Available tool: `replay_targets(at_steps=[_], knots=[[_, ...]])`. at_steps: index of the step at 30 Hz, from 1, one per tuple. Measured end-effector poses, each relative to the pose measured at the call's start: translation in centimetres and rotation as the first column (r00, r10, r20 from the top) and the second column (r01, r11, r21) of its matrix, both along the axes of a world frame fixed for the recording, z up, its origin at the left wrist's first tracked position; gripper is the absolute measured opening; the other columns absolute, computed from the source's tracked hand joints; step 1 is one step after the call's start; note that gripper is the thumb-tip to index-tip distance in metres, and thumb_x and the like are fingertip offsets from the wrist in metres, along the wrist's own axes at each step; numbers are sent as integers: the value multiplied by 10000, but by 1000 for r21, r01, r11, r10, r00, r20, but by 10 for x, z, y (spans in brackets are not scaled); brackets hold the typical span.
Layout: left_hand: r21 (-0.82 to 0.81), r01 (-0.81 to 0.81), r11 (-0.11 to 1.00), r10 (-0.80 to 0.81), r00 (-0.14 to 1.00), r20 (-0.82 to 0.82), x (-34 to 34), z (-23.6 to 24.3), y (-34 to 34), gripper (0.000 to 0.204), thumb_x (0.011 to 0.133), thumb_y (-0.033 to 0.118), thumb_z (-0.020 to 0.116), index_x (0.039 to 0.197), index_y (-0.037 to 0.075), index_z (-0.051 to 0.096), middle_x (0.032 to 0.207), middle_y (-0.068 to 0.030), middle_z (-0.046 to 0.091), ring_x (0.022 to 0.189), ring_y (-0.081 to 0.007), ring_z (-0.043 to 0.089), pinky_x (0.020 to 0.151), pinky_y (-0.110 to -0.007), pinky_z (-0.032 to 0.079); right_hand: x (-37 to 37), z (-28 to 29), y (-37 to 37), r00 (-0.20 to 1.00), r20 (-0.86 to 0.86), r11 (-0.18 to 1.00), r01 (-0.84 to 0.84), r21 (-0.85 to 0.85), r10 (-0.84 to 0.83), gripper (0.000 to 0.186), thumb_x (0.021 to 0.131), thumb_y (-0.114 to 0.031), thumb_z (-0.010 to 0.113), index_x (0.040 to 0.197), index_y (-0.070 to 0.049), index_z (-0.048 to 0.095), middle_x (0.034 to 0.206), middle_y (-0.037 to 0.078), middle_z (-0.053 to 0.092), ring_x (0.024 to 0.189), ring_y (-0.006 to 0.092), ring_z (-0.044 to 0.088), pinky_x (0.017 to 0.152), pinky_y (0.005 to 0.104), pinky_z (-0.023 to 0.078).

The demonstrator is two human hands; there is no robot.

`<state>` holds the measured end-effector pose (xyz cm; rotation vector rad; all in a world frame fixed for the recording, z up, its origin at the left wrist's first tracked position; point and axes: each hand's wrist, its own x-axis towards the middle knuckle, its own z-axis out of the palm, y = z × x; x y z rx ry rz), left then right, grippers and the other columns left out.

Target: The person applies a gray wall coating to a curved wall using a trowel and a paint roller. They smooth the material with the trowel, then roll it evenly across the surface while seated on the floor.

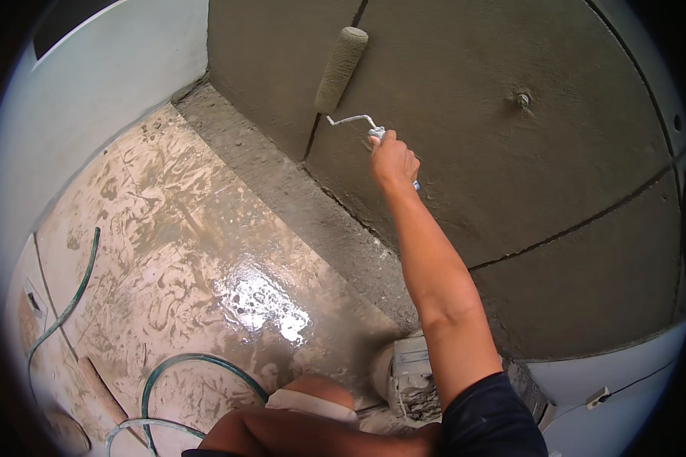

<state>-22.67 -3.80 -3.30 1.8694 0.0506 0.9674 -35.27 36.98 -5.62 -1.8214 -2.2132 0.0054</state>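
My right hand (395,158) is wrapped round the handle of a paint roller (341,70), with my right arm stretched out ahead. A bent white wire frame joins the handle to the roller's long, grey-brown coated sleeve. The sleeve lies slanted against a wall coated in wet-looking grey-brown mortar (465,183), across a dark vertical groove. A bent forearm, seemingly my left, crosses the lower edge; my left hand is out of sight.
A metal pipe stub (523,100) sticks out of the wall. Wet, smeared floor tiles (168,251) lie left, with a green hose (152,381) and a brown rod (103,390). A mortar-stained bucket (389,377) stands beneath my right arm. A cable ends in a pale connector (598,397).
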Motion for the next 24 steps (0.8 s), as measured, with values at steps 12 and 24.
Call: replay_targets(at_steps=[12,24], knots=[[314,-49,948,102,982,-158,24,-16,-24,159,725,208,688,609,101,669,613,-106,635,523,-282,618,414,-446,444,169,-2,-64,984,117,991,128,44,-132,427,1008,-500,508,1106,-91,582,996,241,712,951,483,671,775,586,516],[207,330,921,41,446,-894,129,-10,-53,228,755,116,735,966,55,790,993,-137,769,933,-301,743,697,-470,609,383,1,-170,943,200,962,247,119,-267,365,996,-462,542,1030,-99,552,912,217,698,845,478,671,698,576,518]])
